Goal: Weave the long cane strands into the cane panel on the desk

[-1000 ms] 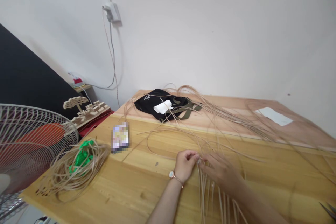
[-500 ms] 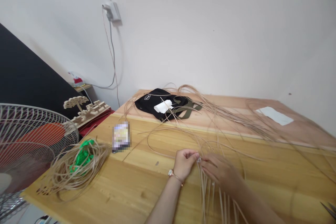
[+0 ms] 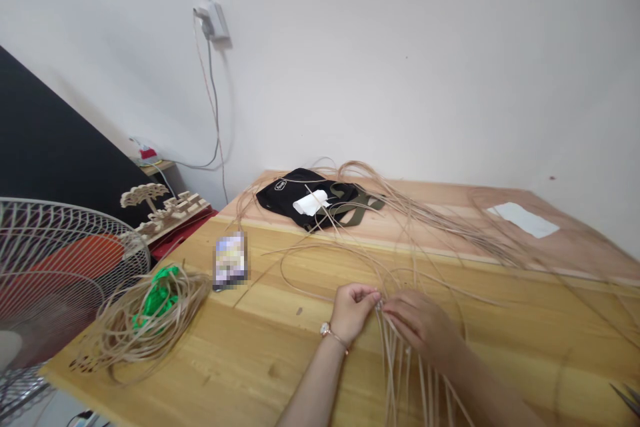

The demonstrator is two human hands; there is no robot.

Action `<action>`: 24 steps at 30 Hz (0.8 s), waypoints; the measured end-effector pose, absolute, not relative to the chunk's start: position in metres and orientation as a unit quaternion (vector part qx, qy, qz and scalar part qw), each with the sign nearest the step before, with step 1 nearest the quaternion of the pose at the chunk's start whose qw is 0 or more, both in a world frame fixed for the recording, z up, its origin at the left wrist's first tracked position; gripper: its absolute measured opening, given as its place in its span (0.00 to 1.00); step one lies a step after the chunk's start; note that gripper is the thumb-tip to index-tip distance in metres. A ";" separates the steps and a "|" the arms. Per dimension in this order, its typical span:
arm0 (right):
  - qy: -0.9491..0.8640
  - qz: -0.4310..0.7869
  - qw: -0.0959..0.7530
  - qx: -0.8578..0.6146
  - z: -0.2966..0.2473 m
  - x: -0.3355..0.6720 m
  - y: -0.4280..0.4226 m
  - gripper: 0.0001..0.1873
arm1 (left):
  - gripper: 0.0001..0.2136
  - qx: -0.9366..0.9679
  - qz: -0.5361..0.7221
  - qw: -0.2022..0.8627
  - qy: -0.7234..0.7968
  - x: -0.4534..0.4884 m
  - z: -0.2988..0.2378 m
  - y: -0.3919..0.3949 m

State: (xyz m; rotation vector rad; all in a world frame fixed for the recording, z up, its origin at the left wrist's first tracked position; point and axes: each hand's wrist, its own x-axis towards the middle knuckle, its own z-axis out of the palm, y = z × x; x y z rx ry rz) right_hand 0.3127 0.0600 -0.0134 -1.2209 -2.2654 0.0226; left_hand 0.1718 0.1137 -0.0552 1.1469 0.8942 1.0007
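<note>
Thin tan rattan strands (image 3: 391, 373) fan out across the wooden table, crossing in a small woven knot between my hands. My left hand (image 3: 351, 310), with a watch (image 3: 326, 329) at the wrist, pinches the left edge of this weave between thumb and forefinger. From the right, my right hand (image 3: 425, 327) has its fingers closed at the same crossing, on the strands there. Its fingertips partly cover the weave. Strands run from under the hands toward the near edge, and others spread away to the back.
A coil of rattan with a green tie (image 3: 159, 300) lies at the table's left, near a fan (image 3: 60, 267). Behind are a black bag (image 3: 287, 197), white tissue (image 3: 311, 203) and a long rattan bundle (image 3: 440, 227). White paper (image 3: 525, 220) and scissor-like blades (image 3: 625, 397) are at right.
My right hand has shifted slightly, its fingers drawing closer together at the weave. The strands below it have moved a little. My left hand stays in place.
</note>
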 end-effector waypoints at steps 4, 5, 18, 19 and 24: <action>-0.838 0.047 0.285 -0.463 -0.015 0.314 0.059 0.08 | 0.14 0.502 0.437 0.637 0.388 0.172 -0.056 0.114; -0.837 0.048 0.286 -0.464 -0.016 0.315 0.059 0.08 | 0.14 0.501 0.438 0.637 0.388 0.172 -0.056 0.115; -0.835 0.055 0.277 -0.472 -0.017 0.315 0.057 0.09 | 0.16 0.487 0.441 0.650 0.382 0.169 -0.053 0.113; -0.835 0.057 0.276 -0.472 -0.018 0.315 0.057 0.09 | 0.16 0.485 0.441 0.653 0.380 0.169 -0.052 0.113; -0.835 0.065 0.276 -0.471 -0.020 0.316 0.058 0.09 | 0.15 0.473 0.443 0.665 0.371 0.169 -0.052 0.113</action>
